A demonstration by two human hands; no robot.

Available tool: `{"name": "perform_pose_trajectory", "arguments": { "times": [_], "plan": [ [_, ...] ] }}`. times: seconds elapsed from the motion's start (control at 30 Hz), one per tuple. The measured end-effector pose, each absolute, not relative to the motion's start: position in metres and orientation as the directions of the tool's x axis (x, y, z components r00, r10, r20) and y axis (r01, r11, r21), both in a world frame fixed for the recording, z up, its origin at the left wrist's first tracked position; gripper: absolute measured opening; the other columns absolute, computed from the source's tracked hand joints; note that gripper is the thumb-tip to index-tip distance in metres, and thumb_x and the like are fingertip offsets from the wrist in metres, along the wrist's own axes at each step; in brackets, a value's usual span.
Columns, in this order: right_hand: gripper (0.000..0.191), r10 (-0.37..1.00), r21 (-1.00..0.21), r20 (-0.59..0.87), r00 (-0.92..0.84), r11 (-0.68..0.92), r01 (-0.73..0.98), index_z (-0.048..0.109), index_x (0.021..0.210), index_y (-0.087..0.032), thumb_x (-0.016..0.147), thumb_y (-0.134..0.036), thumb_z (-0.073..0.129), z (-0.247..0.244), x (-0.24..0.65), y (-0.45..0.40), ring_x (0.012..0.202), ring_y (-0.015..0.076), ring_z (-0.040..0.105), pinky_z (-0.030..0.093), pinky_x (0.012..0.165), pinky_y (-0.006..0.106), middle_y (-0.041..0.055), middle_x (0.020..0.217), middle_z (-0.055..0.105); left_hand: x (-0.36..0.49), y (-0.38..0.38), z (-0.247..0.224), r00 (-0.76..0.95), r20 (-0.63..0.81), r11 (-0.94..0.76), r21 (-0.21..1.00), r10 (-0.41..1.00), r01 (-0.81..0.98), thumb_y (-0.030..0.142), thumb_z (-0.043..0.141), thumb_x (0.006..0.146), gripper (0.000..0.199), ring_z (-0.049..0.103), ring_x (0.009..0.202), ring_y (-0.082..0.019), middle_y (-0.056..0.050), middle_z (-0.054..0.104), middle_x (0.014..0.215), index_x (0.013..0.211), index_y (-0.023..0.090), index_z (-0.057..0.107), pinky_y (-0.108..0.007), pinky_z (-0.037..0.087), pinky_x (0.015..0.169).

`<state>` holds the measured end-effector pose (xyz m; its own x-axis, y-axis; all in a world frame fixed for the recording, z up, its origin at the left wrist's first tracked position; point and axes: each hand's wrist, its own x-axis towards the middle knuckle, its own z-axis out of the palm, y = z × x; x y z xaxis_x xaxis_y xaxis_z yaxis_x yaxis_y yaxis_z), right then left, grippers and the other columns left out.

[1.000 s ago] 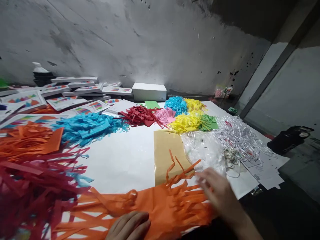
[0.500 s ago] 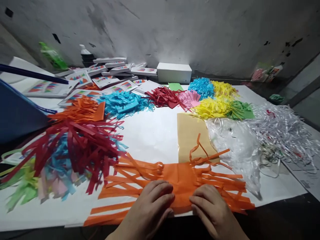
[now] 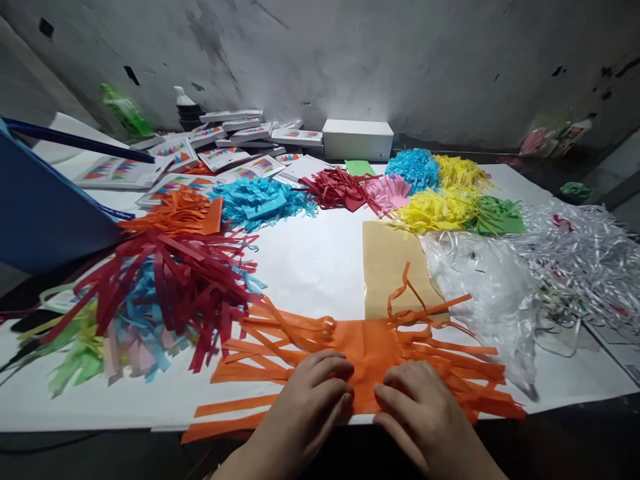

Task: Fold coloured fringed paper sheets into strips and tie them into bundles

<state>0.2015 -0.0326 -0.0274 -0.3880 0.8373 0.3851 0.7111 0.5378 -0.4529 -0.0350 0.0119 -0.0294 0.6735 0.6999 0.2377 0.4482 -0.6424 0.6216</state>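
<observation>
An orange fringed tissue paper sheet (image 3: 367, 353) lies spread at the table's near edge, its plain middle band between my hands and its cut strips fanning out to both sides. My left hand (image 3: 320, 387) has curled fingers pinching the near edge of the band from the left. On the right side of that edge, my right hand (image 3: 413, 400) grips the paper in the same way, thumb low and fingers on top. A short gap of orange paper shows between the fingertips. Some strips are hidden beneath both hands.
Dark red fringe (image 3: 185, 280) lies over pastel strips (image 3: 130, 353) at left. Brown paper (image 3: 395, 267) and a clear plastic bag (image 3: 485, 293) lie beyond the orange sheet. Yellow fringe (image 3: 435, 210), silvery strips (image 3: 590, 260), printed packets (image 3: 220, 159) and a white box (image 3: 357, 141) stand farther back.
The view has shifted slightly, moving the scene to the right and a little up. My fingers have moved closer together along the orange paper's near edge.
</observation>
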Motion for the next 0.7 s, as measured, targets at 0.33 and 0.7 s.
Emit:
{"name": "perform_pose_trajectory", "arguments": {
  "times": [0.33,0.7],
  "plan": [
    [0.014,0.833,-0.51,0.355,-0.425,0.553,0.659,0.063,0.096,-0.018,0.095,-0.009,0.052,-0.03,0.209,-0.032,0.082,0.0173,0.051,0.042,0.072,0.033,0.0032,0.088,0.061,-0.04,0.019,-0.016,0.745,0.216,-0.677,0.622,0.631,0.394,0.009,0.056,0.092,0.015,0.059,0.112,-0.023,-0.007,0.066,0.113,0.097,0.022,0.062,-0.038,0.051,0.098],
    [0.027,0.746,-0.317,0.53,-0.404,0.616,0.721,0.063,0.113,-0.018,0.096,-0.008,0.045,-0.035,0.202,-0.022,0.11,0.0224,0.059,0.04,0.101,0.04,0.0057,0.112,0.071,-0.038,0.015,-0.035,0.606,0.328,-0.655,0.601,0.725,0.458,0.003,0.042,0.093,0.029,0.068,0.103,-0.02,-0.007,0.074,0.107,0.106,0.022,0.06,-0.032,0.055,0.09]
  ]
}}
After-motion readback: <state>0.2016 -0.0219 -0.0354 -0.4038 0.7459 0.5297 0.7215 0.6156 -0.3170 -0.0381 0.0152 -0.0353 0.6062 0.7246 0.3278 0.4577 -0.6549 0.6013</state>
